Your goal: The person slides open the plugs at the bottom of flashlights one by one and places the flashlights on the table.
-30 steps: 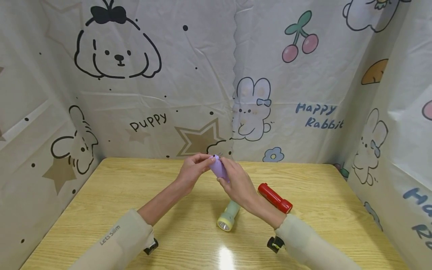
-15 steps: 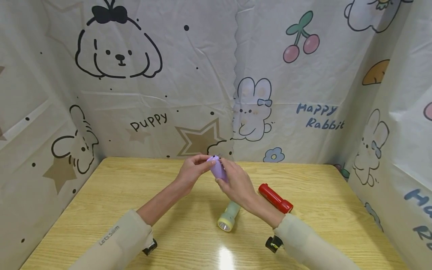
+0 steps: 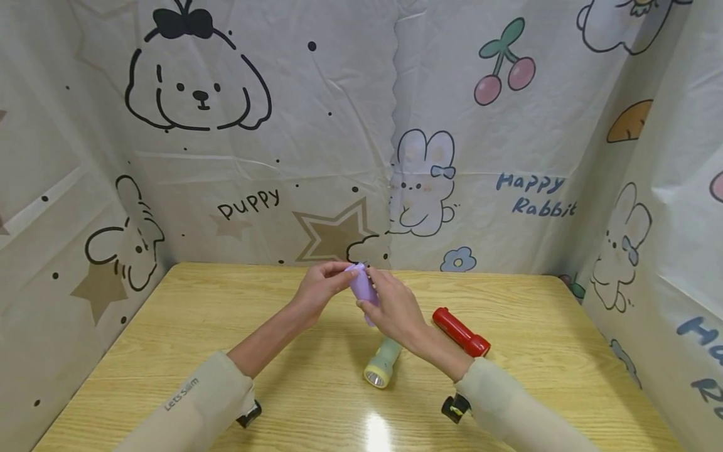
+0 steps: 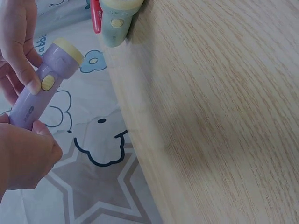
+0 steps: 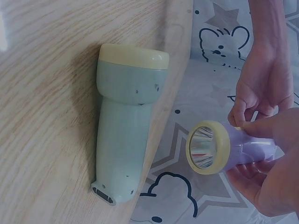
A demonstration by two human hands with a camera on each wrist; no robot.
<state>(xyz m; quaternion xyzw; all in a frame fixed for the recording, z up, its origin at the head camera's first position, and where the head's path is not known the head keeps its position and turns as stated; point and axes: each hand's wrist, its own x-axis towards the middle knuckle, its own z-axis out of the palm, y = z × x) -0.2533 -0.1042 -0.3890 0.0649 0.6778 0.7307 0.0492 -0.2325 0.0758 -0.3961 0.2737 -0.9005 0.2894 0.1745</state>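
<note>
A purple flashlight (image 3: 363, 287) with a pale yellow lens ring (image 5: 216, 147) is held up above the far part of the table. My left hand (image 3: 317, 292) pinches its tail end between thumb and fingers. My right hand (image 3: 397, 306) grips the body; in the left wrist view its thumb lies at the yellow switch (image 4: 48, 82). The lens end tilts downward, back toward me, and the right hand covers part of the barrel in the head view. On the table below lies a mint-green flashlight (image 3: 383, 364), partly behind my right hand and wrist.
A red flashlight (image 3: 460, 331) lies to the right, beside my right forearm. The wooden table (image 3: 226, 295) ends at a far edge just behind the hands. Printed cloth walls (image 3: 316, 157) rise at the back and both sides.
The purple flashlight has shifted slightly left and stands steeper, with its lower end now showing below my right thumb. Both hands keep their hold. The other flashlights stay put.
</note>
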